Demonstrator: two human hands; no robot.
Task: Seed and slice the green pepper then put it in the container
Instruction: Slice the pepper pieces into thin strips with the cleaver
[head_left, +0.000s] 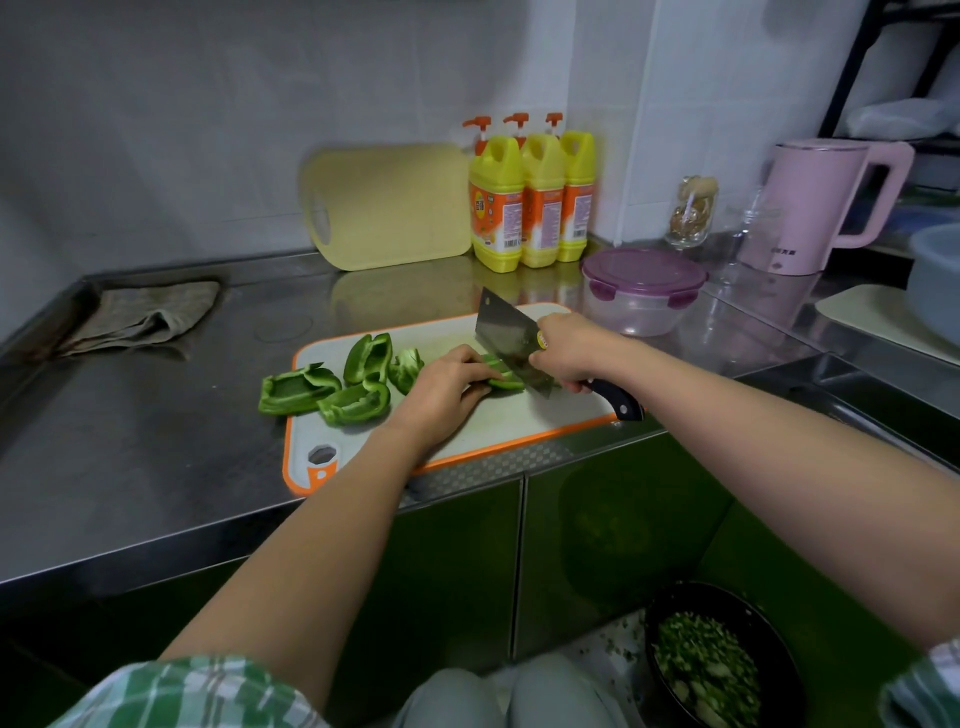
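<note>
On the white, orange-rimmed cutting board (519, 421) my left hand (441, 389) presses down on a green pepper piece (503, 375). My right hand (569, 351) grips the black handle of a cleaver (506, 340), whose blade rests on that piece right beside my left fingers. Several larger pepper pieces (358, 379) lie hollow side up at the board's left end; one (296, 389) sits partly off the board on the steel counter. A clear round container with a purple lid (641, 288) stands shut behind the board on the right.
A yellow cutting board (387, 205) leans on the wall beside three yellow detergent bottles (530, 197). A grey cloth (140, 317) lies at far left, a pink kettle (821, 202) and glass jar (691, 210) at right. A black bin with green scraps (711, 660) stands on the floor.
</note>
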